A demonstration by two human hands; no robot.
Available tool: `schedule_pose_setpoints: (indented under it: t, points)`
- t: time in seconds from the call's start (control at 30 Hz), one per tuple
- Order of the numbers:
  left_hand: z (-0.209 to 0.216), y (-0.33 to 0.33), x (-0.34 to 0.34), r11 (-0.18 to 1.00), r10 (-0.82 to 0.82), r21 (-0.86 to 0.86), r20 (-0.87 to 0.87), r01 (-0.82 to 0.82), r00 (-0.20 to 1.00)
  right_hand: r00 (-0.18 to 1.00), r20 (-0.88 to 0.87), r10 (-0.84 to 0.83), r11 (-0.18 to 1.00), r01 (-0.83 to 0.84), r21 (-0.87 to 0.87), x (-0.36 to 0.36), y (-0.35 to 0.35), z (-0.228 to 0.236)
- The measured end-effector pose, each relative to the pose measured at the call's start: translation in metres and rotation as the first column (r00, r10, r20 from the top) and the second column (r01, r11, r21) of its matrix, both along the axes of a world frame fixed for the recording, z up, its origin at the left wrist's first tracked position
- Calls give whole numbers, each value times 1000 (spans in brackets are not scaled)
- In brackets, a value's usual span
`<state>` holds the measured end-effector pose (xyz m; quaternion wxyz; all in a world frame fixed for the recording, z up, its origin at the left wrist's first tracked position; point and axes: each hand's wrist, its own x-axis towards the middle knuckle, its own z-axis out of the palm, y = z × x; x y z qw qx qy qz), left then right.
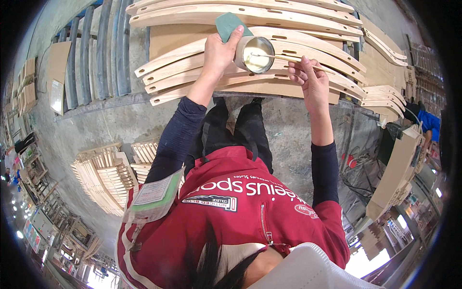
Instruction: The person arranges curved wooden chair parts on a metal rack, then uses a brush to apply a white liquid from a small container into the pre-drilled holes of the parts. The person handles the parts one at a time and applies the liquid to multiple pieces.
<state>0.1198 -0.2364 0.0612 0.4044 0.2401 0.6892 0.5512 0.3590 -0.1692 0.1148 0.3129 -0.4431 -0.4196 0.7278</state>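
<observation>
Pinching thin stick (282, 58) in right fingers (307, 63) — long axis near sideways, tip leftward at mouth of cup (239, 54). Left fingers (235, 38) clasp cup plus green sheet (228, 24) — all above curved wooden slats (175, 58).

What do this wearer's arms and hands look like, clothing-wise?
The left hand and right hand are gloveless. Snug dark sleeves stop short of both wrists, below the short red sleeves of a top. A clear badge pouch with a green band sits at the left upper arm.
</observation>
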Motion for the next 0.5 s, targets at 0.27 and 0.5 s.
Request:
schedule_pose_setpoints:
  t: [0.27,0.5]
  points:
    - [-11,-17,-11,995,89,-28,-44,-91,995,968,90,-235,877,171,448,-5,44,-27]
    - [-9,-31,-12,995,79,-67,29,-77,996,930,224,-293,809,116,576,-9,65,-70]
